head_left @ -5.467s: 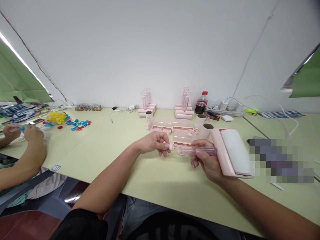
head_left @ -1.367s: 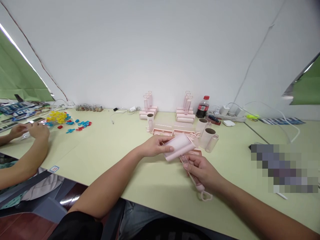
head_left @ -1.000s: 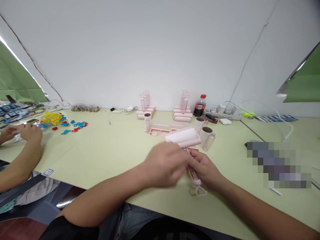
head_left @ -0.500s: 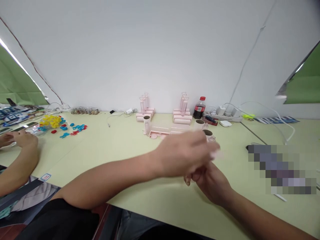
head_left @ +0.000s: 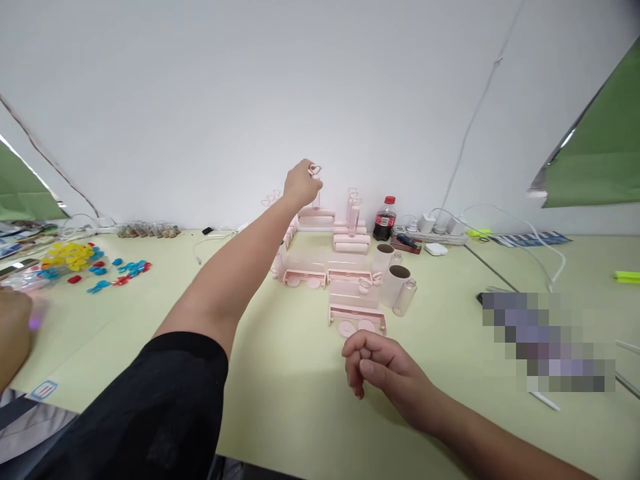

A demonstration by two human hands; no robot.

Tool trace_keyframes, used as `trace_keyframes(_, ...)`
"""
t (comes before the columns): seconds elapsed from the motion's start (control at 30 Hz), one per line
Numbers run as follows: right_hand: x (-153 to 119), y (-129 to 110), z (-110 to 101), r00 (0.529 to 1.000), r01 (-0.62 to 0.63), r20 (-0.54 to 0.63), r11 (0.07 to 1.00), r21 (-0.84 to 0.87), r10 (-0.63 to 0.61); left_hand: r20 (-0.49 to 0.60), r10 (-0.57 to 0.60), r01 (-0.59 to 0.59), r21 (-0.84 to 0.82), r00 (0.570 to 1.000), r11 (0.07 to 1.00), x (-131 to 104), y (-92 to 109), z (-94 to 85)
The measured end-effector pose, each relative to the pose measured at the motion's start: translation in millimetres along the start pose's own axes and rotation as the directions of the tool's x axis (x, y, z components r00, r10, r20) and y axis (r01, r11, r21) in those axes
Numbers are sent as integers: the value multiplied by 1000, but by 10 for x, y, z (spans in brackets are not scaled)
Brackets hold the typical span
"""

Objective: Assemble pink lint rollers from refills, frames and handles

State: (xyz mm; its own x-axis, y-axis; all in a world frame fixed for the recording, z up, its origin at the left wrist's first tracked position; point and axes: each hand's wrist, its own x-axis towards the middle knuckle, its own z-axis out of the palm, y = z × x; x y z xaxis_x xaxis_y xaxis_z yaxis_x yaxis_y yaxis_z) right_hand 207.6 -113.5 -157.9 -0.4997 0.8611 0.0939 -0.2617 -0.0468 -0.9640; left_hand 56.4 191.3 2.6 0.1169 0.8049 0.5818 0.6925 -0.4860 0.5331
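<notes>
My left hand [head_left: 301, 185] reaches out to the wall, its fingers closed at the top of a clear pink tube with a looped cap [head_left: 316, 193]. The tube stands upright on or just above a long pink case [head_left: 316, 219]; I cannot tell whether it rests there. My right hand [head_left: 383, 367] hovers near the table front, fingers loosely curled with a gap to the thumb, and nothing shows in it. Just beyond it lie an open pink tray piece [head_left: 357, 313] and pink discs [head_left: 347, 329]. Similar looped tubes [head_left: 354, 217] stand on pink cases [head_left: 351, 243] to the right.
Cardboard-lined rolls [head_left: 396, 287] and a clear small bottle [head_left: 405, 298] stand right of the pink parts. Behind are a cola bottle [head_left: 385, 219] and a power strip [head_left: 440, 237]. Yellow, blue and red pieces [head_left: 75, 255] lie left, near another person's arm [head_left: 14, 333].
My left hand has moved from beside my right hand up and away to the wall, where it holds the looped tube. My right hand has stayed near the front, and the view has shifted.
</notes>
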Motion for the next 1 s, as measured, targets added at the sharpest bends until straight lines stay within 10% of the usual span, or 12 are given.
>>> trace_keyframes(0.2, -10, -18, 73, 998, -61, 25, 998, -31, 62, -43, -127, 133, 171, 991, 976, 144, -318, 496)
trace_keyframes(0.57, -16, -60, 99, 996, -61, 51, 984, -165, 71, 1, -232, 228, 186, 973, 956, 230, -465, 895)
trace_keyframes(0.8, -10, -45, 67, 997, -34, 60, 976, -217, 48, 83, -282, 263, 186, 956, 947, 125, -446, 838)
trace_keyframes(1.0, 11, -13, 63, 998, -21, 44, 970, -242, 33, 23, -86, 83, 122, 996, 989, -182, 23, 576)
